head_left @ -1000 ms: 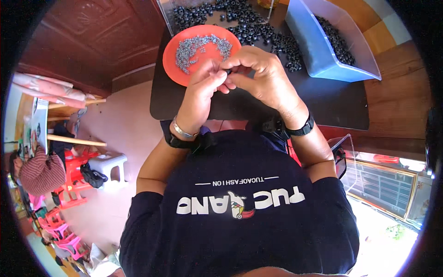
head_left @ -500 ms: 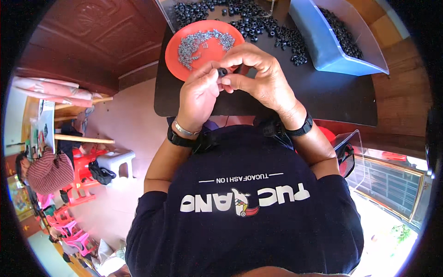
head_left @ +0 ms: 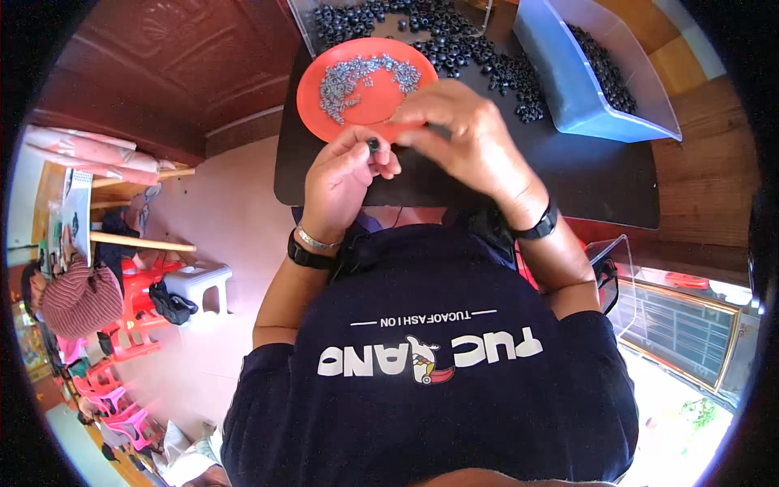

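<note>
My left hand (head_left: 345,183) pinches a small black ring-shaped part (head_left: 373,146) between thumb and fingers, just below the orange plate (head_left: 324,114). The plate holds several small grey metal pieces (head_left: 357,77). My right hand (head_left: 466,142) hovers at the plate's lower right rim, fingers bent and close together near the left fingertips; what it holds is hidden. Both wrists wear black bands. A pile of black ring parts (head_left: 454,49) lies on the black mat (head_left: 584,178) beyond my hands.
A blue plastic bin (head_left: 568,89) with more black rings stands at the upper right. The mat lies on a wooden table (head_left: 698,130). Red plastic stools (head_left: 130,325) and a white stool (head_left: 195,280) stand on the floor at left. A person in a striped hat (head_left: 77,296) is at far left.
My hands have parted a little: the right one has slid toward the plate's lower rim, and the left still pinches the black part.
</note>
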A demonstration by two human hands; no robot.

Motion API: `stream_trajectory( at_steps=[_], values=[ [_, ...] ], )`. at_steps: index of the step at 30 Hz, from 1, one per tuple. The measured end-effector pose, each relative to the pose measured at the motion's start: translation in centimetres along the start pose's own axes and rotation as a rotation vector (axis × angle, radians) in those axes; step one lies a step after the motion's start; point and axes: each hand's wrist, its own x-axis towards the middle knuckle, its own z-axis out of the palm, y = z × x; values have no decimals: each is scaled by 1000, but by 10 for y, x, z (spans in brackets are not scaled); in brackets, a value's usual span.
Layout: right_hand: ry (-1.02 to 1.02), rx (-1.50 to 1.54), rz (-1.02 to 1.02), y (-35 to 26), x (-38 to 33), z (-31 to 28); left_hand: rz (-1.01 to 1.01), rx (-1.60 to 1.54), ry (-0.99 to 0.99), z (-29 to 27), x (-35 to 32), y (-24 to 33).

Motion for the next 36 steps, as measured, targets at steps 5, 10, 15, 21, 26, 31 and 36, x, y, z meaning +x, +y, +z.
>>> stream_trajectory(
  at_steps=[5, 10, 15, 21, 26, 31, 36],
  values=[
    [-88, -64, 126, 47, 31, -3, 26, -41, 88, -20, -9, 4],
    [-291, -212, 157, 85, 66, 32, 22, -94, 97, -27, -14, 4],
    [-423, -300, 72, 94, 83, 64, 32, -118, 84, -30, -18, 4],
    [-457, -370, -12, 99, 83, 69, 38, -161, 89, -31, -19, 3],
    [-360, -233, 151, 92, 74, 49, 25, -117, 90, -29, -18, 4],
    [-363, -309, 22, 117, 66, 52, 21, -105, 84, -27, -13, 3],
    [-367, -211, 154, 87, 72, 40, 27, -98, 91, -29, -16, 3]
  ],
)
